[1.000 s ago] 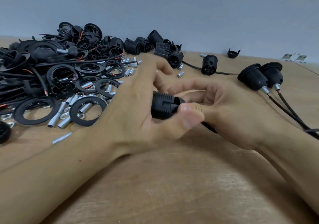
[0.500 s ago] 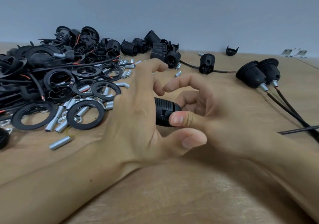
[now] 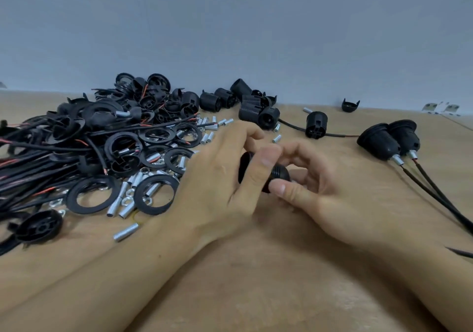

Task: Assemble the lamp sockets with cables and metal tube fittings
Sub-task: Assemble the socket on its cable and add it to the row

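A black threaded lamp socket point(image 3: 280, 174) lies between my two hands at the table's middle. My left hand point(image 3: 222, 178) grips its left end, thumb laid across the top. My right hand point(image 3: 320, 188) pinches its right end with thumb and curled fingers; most of the socket is hidden. Left of my hands lies a heap of black rings point(image 3: 154, 196), cables and socket parts, with loose metal tubes point(image 3: 126, 231) scattered among them. Two assembled sockets point(image 3: 378, 141) with tubes and cables lie at the right.
The wooden table point(image 3: 256, 293) meets a grey wall at the back. More socket bodies point(image 3: 252, 112), a socket on a cable point(image 3: 316, 124) and a small black cap point(image 3: 350, 105) lie near the wall. Black cables point(image 3: 440, 198) run off the right edge.
My left thumb has swung from below the socket up over its top. The right hand's fingers have curled closer around the socket's right end. The socket has turned between the hands.
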`<state>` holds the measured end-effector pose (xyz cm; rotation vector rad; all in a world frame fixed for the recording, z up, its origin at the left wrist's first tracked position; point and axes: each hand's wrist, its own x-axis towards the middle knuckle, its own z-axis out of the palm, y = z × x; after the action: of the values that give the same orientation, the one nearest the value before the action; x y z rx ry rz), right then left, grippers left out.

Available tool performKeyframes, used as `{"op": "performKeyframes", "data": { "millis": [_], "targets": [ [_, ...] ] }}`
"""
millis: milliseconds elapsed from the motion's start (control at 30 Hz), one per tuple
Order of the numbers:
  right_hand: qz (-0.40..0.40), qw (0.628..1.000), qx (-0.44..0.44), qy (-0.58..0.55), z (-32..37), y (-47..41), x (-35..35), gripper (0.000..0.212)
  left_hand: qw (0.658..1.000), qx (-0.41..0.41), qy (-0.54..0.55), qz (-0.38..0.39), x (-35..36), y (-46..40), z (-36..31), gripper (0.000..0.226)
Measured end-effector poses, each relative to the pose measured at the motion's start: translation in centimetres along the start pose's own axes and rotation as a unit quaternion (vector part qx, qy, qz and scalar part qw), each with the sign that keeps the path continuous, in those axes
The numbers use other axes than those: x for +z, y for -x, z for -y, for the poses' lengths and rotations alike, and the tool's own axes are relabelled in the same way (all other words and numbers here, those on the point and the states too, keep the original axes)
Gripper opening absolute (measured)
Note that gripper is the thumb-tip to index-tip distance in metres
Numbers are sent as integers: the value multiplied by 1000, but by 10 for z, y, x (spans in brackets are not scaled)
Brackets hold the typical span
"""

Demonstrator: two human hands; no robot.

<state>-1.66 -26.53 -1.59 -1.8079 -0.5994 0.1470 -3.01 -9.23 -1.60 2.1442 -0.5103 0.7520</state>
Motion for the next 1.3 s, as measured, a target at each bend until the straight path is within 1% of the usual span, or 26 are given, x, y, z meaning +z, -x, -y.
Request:
{"op": "performKeyframes", "data": {
  "millis": [67,133,200,267,300,367,433,500,567,633,733,800,833,867,933,967,1000,1033,1067,1133,1167,1200,1233,1300],
  "targets": [
    [-12,1000,15,8,-3,-1,-2,32,997,24,-68,-25,-10,-1,10,44],
    [-22,999,29,15,-4,-2,-3,39,985,-1,-168,-33,-21,-7,19,26],
    [-24,999,38,16,-3,-3,-3,46,961,-61,-269,11,-35,-11,25,18],
    [-30,999,40,10,-3,-4,-2,46,930,-109,-338,97,-52,-13,35,17],
    [-32,999,40,7,-4,-4,-2,46,919,-129,-342,147,-63,-14,39,20],
    [-34,999,37,8,-3,-5,-3,46,911,-172,-294,231,-80,-14,42,27],
    [-35,999,37,8,-4,-5,-3,44,912,-187,-248,269,-90,-13,44,35],
    [-30,999,37,10,-5,-4,-4,43,914,-185,-224,284,-96,-12,45,40],
    [-22,999,34,16,-5,-4,-5,43,913,-185,-213,294,-99,-12,46,42],
    [-19,999,33,17,-6,-4,-4,41,919,-168,-218,284,-98,-14,48,36],
    [-27,999,34,13,-8,-5,-5,40,938,-136,-225,228,-92,-16,52,19],
    [-33,999,31,16,-8,-5,-4,33,951,-105,-231,178,-90,-17,55,16],
    [-35,999,27,15,-8,-5,-4,29,960,-84,-227,140,-89,-17,55,15],
    [-40,999,22,14,-8,-5,-4,27,971,-62,-210,92,-87,-18,54,12],
    [-58,998,3,14,-6,-4,-5,30,991,-42,-130,-10,-80,-17,46,7],
    [-70,997,-13,10,-4,-3,-5,35,995,-48,-77,-48,-74,-15,40,6],
    [-78,996,-29,-3,-2,-3,-5,39,995,-66,-22,-67,-67,-13,34,7],
    [-83,995,-47,-21,-1,-3,-5,40,993,-93,42,-65,-58,-10,28,9],
    [-87,994,-64,-36,-1,-2,-5,39,985,-122,115,-46,-50,-7,22,11],
    [-96,991,-88,-42,-2,-2,-5,37,958,-156,240,10,-37,-2,15,18],
    [-100,990,-95,-34,-3,-3,-5,37,944,-161,287,34,-32,0,14,17],
    [-105,989,-100,-22,-4,-3,-5,36,931,-162,323,53,-29,1,14,16],
    [-109,988,-105,-7,-5,-2,-6,36,925,-162,337,60,-27,1,14,17],
    [-121,984,-124,37,-8,-2,-6,35,929,-169,323,53,-27,1,14,21]
  ]
}}
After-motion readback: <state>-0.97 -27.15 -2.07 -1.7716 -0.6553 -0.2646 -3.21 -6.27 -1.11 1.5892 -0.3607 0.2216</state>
